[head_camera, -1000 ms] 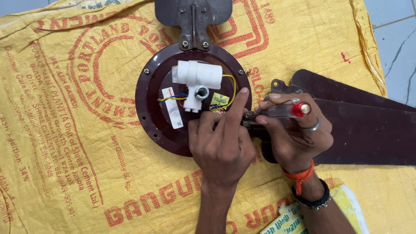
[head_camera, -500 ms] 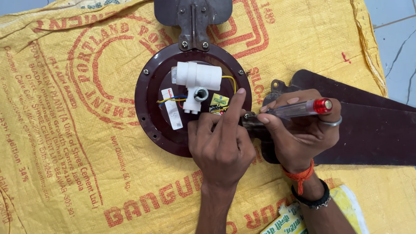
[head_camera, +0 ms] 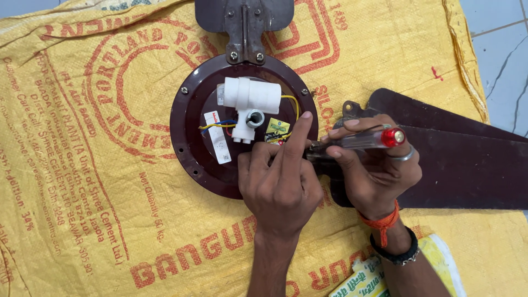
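A dark brown round ceiling fan motor [head_camera: 190, 124] lies on a yellow printed sack. On its middle sit a white plastic part [head_camera: 250, 99] and yellow, blue and red wires [head_camera: 212, 125]. My left hand [head_camera: 280, 181] rests on the motor's right rim, index finger pointing up beside the wires, other fingers curled. My right hand [head_camera: 377, 165] grips a screwdriver [head_camera: 360, 140] with a clear handle and red cap, lying almost level, its tip at the rim just right of my left hand. The tip itself is hidden between the hands.
Dark brown fan blades [head_camera: 467, 159] stretch right under my right hand; another blade's bracket [head_camera: 245, 25] is bolted at the motor's top. The yellow sack [head_camera: 99, 165] covers the floor. Pale tiles [head_camera: 495, 49] show at top right. A yellow-green packet [head_camera: 371, 278] lies by my right wrist.
The screwdriver handle has swung from angled to nearly level, its red cap moving right and a little up. My left hand has stayed on the rim.
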